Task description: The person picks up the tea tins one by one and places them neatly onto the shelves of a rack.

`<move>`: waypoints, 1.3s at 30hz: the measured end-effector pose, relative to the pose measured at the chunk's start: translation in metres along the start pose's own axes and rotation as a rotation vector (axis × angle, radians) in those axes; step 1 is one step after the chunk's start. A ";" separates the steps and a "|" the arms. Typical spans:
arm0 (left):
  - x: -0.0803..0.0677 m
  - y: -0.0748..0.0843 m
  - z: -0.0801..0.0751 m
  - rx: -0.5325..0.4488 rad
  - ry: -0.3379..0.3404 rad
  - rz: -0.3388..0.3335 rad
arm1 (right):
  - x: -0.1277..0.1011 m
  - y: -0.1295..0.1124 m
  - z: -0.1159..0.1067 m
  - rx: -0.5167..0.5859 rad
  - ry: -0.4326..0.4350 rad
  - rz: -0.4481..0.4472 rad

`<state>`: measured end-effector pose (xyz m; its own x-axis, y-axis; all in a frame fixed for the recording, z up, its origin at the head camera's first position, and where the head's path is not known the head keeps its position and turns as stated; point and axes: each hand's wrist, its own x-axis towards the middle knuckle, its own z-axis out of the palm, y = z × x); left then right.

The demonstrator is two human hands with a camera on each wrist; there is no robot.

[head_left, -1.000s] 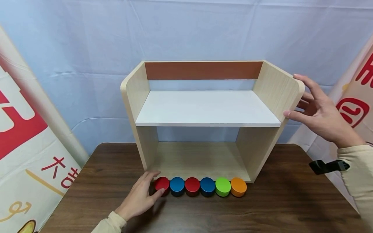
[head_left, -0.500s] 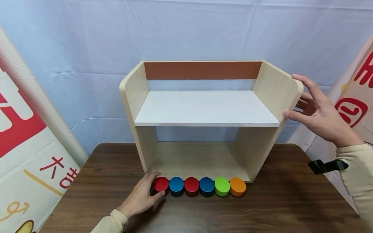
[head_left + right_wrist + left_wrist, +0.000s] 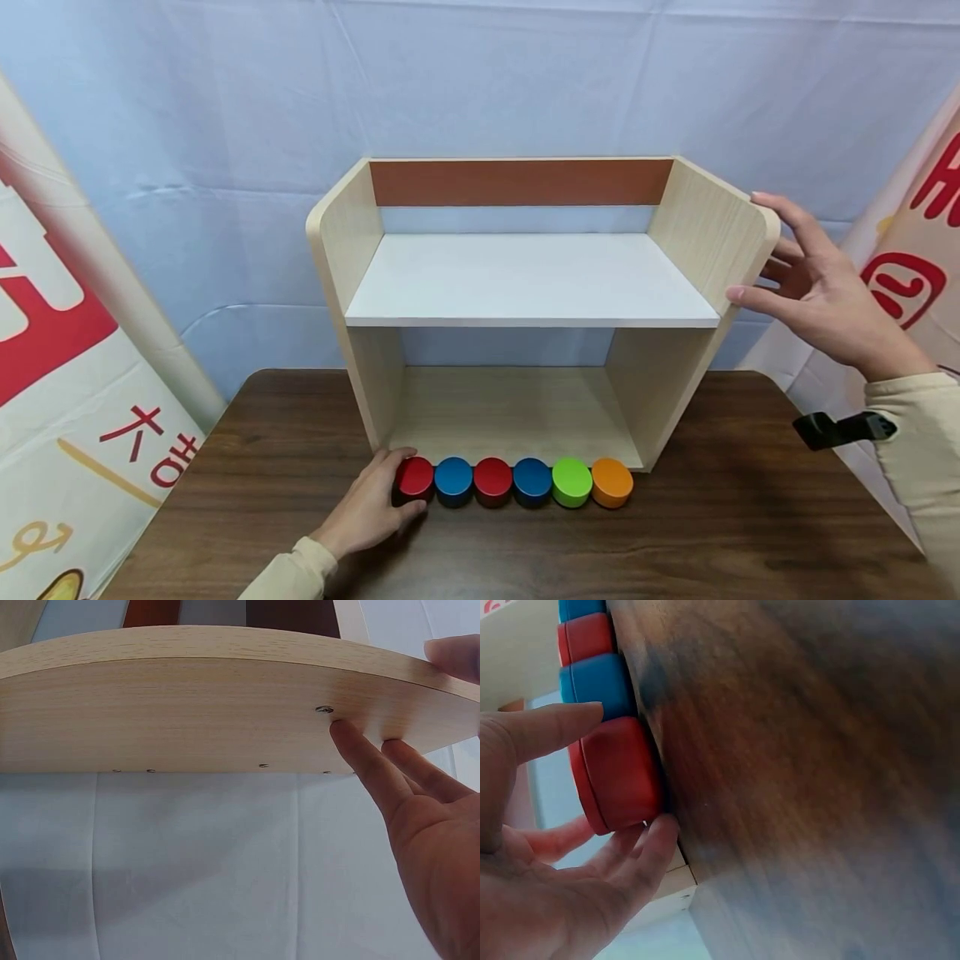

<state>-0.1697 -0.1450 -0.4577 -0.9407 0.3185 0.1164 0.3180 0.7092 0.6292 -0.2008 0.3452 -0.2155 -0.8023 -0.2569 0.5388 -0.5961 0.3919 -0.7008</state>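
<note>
In the head view, several small round tins stand in a row before a pale wooden desktop shelf [image 3: 532,321]. The leftmost red tin [image 3: 416,477] is held by my left hand [image 3: 367,508], thumb at its front and fingers around the far side. In the left wrist view the thumb lies along the red tin [image 3: 622,776] near its blue neighbour [image 3: 600,688], and fingertips touch its other side. My right hand [image 3: 832,292] holds the shelf's right side panel [image 3: 187,712]. Its thumb is on the front edge, fingertips on the outer face.
Rightward in the row come a blue tin [image 3: 453,481], a second red tin [image 3: 493,481], a dark blue tin [image 3: 533,481], a green tin [image 3: 572,481] and an orange tin [image 3: 612,481]. All stand on the dark wooden table [image 3: 600,558]. A pale cloth [image 3: 495,75] hangs behind.
My left fingers and thumb have drawn in closer around the leftmost red tin. The right hand keeps its place on the shelf panel, and the tins stay in their row.
</note>
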 end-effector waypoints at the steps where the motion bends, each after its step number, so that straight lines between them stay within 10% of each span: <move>1: 0.000 0.000 0.000 0.000 -0.001 -0.001 | 0.000 0.000 0.000 0.003 0.000 0.001; 39: 0.000 0.011 -0.005 0.030 0.033 0.007 | 0.000 -0.001 0.000 0.027 -0.015 0.008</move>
<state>-0.1673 -0.1407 -0.4470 -0.9415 0.3035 0.1464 0.3280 0.7258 0.6047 -0.1999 0.3444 -0.2146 -0.8071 -0.2674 0.5264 -0.5904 0.3699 -0.7174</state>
